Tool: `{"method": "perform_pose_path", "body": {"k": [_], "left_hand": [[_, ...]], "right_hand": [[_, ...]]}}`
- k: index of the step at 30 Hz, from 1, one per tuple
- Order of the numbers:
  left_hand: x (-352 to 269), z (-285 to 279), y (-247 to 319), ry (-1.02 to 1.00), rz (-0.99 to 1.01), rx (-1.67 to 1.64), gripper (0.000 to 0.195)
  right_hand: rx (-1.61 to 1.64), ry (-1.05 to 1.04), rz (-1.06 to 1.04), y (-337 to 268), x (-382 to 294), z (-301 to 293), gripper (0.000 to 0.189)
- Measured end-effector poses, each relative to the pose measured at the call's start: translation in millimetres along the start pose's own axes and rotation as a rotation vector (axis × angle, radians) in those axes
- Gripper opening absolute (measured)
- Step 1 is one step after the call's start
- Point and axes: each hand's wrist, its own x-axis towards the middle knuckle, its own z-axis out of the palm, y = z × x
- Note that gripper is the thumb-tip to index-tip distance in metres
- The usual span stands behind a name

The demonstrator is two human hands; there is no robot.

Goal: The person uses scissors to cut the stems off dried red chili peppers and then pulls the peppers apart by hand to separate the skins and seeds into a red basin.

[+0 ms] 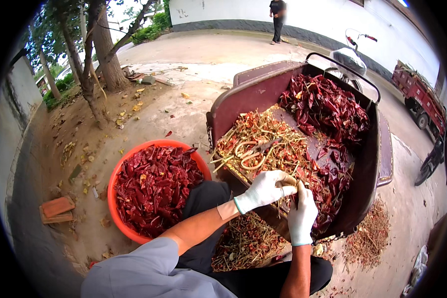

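Observation:
My left hand (270, 189) and my right hand (302, 214), both in white knit gloves, meet fingertip to fingertip over the front edge of a maroon cart bed (246, 91). Between them they pinch a small dried chili pepper (294, 202), mostly hidden by the fingers. Just beyond my left hand, scissors with tan looped handles (254, 152) lie on a heap of chili stems and scraps (283, 128). Loose dried red chilies (333, 173) lie to the right of my hands, and a larger chili pile (326, 104) fills the bed's far end.
An orange-red tub (113, 193) of dried chilies stands by my left knee. Stem litter (249, 238) covers the ground below the cart's edge. Chains (209, 136) hang at its corners. Bricks (57, 207) and trees (110, 52) are leftward; a person (278, 16) stands far off.

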Motion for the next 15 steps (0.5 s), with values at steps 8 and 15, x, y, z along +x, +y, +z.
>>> {"method": "perform_pose_path", "body": {"k": [8,15], "left_hand": [[-0.6,-0.9,-12.1,0.114,0.055,0.130,0.021],[6.4,-7.9,-3.7,0.015,-0.149,-0.699,0.022]], "right_hand": [[-0.179,-0.065,-0.041,-11.5,2.6,8.5,0.061],[0.685,-0.066,0.456,-9.9,9.1,-19.8,0.035]]}}
